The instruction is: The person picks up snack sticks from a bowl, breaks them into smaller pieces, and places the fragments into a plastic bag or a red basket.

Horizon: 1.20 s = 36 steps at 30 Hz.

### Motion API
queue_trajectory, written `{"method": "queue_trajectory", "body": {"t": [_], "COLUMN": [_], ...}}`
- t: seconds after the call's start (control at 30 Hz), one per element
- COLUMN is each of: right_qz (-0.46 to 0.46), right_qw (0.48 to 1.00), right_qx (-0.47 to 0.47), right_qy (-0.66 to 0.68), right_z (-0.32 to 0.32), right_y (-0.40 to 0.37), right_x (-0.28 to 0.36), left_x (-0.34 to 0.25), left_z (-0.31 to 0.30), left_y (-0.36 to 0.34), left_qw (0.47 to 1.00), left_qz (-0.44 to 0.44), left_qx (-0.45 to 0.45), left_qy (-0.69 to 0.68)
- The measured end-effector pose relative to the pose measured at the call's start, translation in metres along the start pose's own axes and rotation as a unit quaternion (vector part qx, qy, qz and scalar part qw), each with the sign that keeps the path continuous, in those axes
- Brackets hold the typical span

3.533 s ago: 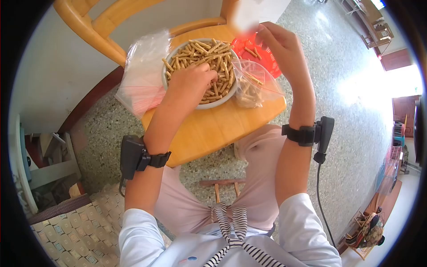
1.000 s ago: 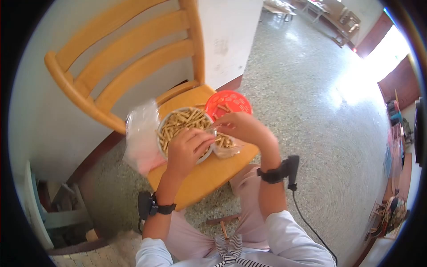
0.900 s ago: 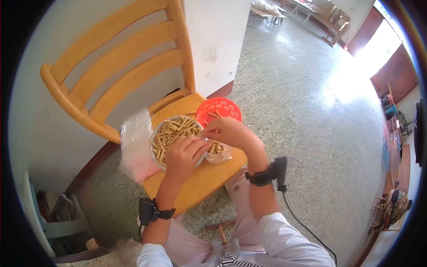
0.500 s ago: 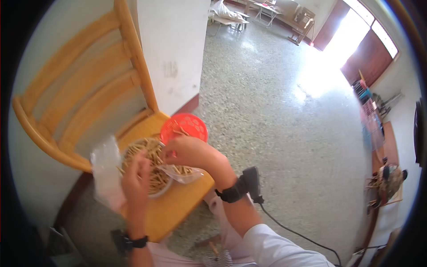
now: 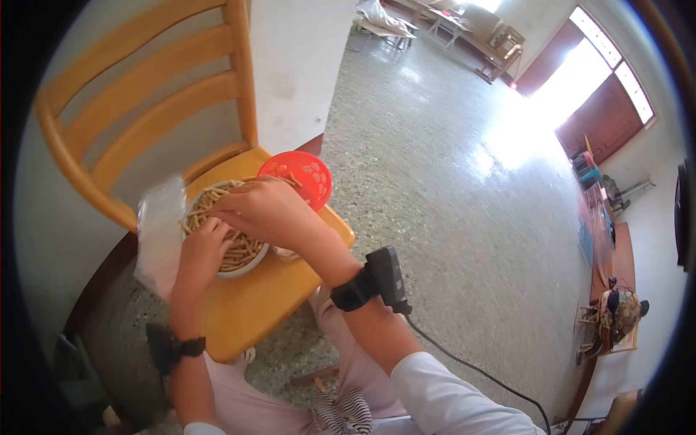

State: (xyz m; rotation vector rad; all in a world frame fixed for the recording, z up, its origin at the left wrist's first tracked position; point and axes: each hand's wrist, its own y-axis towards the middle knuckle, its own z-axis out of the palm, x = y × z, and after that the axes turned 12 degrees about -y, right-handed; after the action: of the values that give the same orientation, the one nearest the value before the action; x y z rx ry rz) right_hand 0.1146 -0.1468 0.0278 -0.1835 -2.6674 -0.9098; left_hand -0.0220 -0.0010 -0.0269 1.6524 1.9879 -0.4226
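Observation:
A white bowl (image 5: 250,269) full of short tan sticks (image 5: 239,254) rests on the seat of a wooden chair (image 5: 246,319). Over the bowl, my left hand (image 5: 203,250) has its fingers bent together at the sticks; what they pinch is too small to make out. My right hand (image 5: 257,206) reaches across from the right, fingers pressed together close to the left fingertips, their contents hidden. Behind it is a red perforated basket (image 5: 312,177) with a few sticks at its edge. A clear plastic bag (image 5: 161,232) lies left of the bowl.
The chair's slatted back (image 5: 156,105) rises at the left beside a white wall (image 5: 301,65). A black cable (image 5: 478,366) runs from the device on my right wrist. Tables stand far off, and a cluttered shelf (image 5: 620,254) lines the right side.
Both hands have come closer together over the bowl, the right one moving left. The clear plastic near the right hand is now mostly hidden. The view has shifted, with the chair higher in the frame.

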Motion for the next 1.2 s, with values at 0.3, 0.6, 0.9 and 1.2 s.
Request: {"method": "queue_trajectory", "body": {"t": [0.3, 0.6, 0.9, 1.2], "right_qz": [0.063, 0.11, 0.125, 0.144], "right_qw": [0.988, 0.977, 0.985, 0.989], "right_qx": [0.143, 0.17, 0.118, 0.028], "right_qy": [-0.015, -0.059, 0.0, 0.03], "right_z": [0.032, 0.024, 0.002, -0.005], "right_y": [-0.007, -0.024, -0.014, 0.014], "right_x": [-0.012, -0.003, 0.002, 0.034], "left_x": [0.021, 0.004, -0.024, -0.034], "left_z": [0.02, -0.006, -0.045, -0.061], "left_y": [-0.009, -0.022, -0.009, -0.017], "left_qw": [0.994, 0.999, 0.984, 0.928], "left_qz": [0.036, 0.002, -0.029, -0.059], "left_qx": [-0.068, -0.049, -0.146, -0.137], "left_qy": [0.083, 0.012, -0.102, -0.342]}}
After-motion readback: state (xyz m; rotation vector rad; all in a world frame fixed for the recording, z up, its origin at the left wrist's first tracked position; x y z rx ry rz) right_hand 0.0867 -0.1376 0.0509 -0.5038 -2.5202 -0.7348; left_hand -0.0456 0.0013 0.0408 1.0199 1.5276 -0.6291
